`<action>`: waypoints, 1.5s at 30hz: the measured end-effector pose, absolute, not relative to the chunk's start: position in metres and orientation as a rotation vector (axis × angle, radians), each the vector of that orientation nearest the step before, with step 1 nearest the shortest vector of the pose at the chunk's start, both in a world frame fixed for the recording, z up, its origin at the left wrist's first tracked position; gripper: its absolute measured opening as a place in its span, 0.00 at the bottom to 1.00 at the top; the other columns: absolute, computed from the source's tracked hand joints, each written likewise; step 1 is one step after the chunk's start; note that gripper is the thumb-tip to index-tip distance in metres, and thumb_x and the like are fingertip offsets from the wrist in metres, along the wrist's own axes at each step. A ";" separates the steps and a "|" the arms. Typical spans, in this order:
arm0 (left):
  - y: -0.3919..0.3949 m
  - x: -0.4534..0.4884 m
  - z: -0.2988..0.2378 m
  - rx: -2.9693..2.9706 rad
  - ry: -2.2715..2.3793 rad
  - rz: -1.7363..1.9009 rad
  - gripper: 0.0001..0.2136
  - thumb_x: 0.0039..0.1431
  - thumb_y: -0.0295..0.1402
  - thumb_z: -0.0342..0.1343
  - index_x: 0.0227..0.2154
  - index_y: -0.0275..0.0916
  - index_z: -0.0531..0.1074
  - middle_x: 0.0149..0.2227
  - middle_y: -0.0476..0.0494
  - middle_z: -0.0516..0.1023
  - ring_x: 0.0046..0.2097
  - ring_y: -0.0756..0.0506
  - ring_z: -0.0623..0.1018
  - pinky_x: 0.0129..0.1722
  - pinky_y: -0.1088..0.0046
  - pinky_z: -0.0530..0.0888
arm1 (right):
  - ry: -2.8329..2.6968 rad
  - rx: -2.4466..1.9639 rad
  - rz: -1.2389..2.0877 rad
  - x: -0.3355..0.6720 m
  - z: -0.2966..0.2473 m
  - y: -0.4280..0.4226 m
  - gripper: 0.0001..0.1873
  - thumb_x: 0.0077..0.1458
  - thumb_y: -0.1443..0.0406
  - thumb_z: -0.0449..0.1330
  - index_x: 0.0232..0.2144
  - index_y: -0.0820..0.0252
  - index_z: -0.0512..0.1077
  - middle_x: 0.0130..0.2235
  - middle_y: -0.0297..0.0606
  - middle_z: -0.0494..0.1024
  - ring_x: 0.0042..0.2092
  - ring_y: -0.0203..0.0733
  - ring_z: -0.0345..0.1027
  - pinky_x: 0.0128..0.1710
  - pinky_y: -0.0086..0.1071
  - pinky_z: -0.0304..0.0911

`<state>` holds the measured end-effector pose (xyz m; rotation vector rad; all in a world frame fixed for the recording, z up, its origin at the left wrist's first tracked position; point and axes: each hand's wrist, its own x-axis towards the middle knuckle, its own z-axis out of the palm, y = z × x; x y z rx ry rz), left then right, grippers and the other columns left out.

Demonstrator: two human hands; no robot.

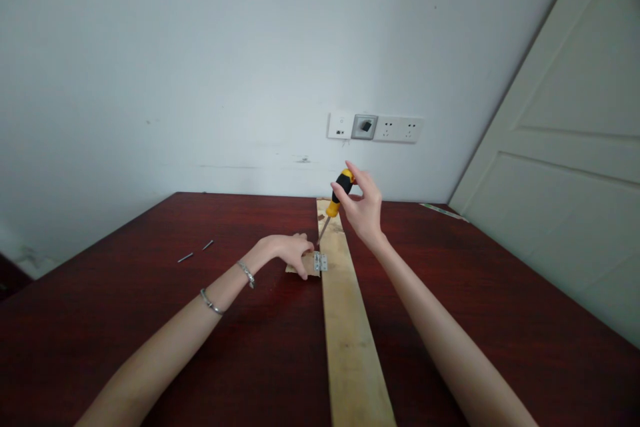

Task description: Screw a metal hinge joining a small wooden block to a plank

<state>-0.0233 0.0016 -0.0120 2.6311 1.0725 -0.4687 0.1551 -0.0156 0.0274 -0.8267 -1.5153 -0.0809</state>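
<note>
A yellow and black screwdriver (343, 188) is held by its handle in my right hand (366, 205), tilted with the shaft pointing down and left. Its tip is close to the far end of a small metal hinge (323, 262); whether it touches a screw I cannot tell. The hinge spans a long pale wooden board (350, 333) and a small flat brown piece (311, 267) at the board's left edge. My left hand (294, 251) grips that small piece, thumb on the near side and fingers toward the far side.
Two loose screws (185, 257) lie on the dark red tabletop (240, 360) to the left. At the back right edge rests a thin pale strip (444, 211). Behind the table stands a white wall with sockets (399, 129); a pale door (575, 180) is at the right.
</note>
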 end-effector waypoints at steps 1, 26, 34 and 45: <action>0.001 -0.023 -0.011 2.632 1.073 -0.465 0.37 0.38 0.52 0.60 0.51 0.37 0.65 0.50 0.35 0.65 0.51 0.35 0.67 0.46 0.66 0.67 | -1.536 -0.823 -0.085 0.154 0.026 -0.016 0.25 0.55 0.58 0.57 0.55 0.53 0.64 0.42 0.41 0.72 0.41 0.41 0.64 0.36 0.35 0.68; -0.001 -0.024 -0.012 2.644 1.074 -0.436 0.33 0.38 0.50 0.61 0.49 0.40 0.68 0.49 0.37 0.65 0.50 0.35 0.66 0.46 0.63 0.68 | -1.712 -0.705 -0.087 0.144 0.018 -0.022 0.25 0.55 0.59 0.57 0.56 0.52 0.64 0.42 0.41 0.71 0.42 0.41 0.66 0.38 0.34 0.69; -0.002 -0.022 -0.011 2.646 1.065 -0.463 0.34 0.39 0.51 0.60 0.50 0.38 0.67 0.51 0.35 0.65 0.52 0.34 0.65 0.47 0.62 0.67 | -1.717 -0.710 -0.139 0.145 0.019 -0.021 0.25 0.56 0.59 0.56 0.56 0.53 0.64 0.41 0.40 0.71 0.42 0.40 0.66 0.40 0.35 0.68; 0.003 -0.024 -0.019 2.627 1.068 -0.513 0.40 0.39 0.53 0.60 0.56 0.40 0.60 0.58 0.33 0.59 0.58 0.30 0.59 0.51 0.59 0.63 | -1.696 -0.777 -0.144 0.150 0.018 -0.015 0.25 0.58 0.59 0.54 0.57 0.54 0.61 0.42 0.42 0.72 0.43 0.42 0.66 0.44 0.39 0.66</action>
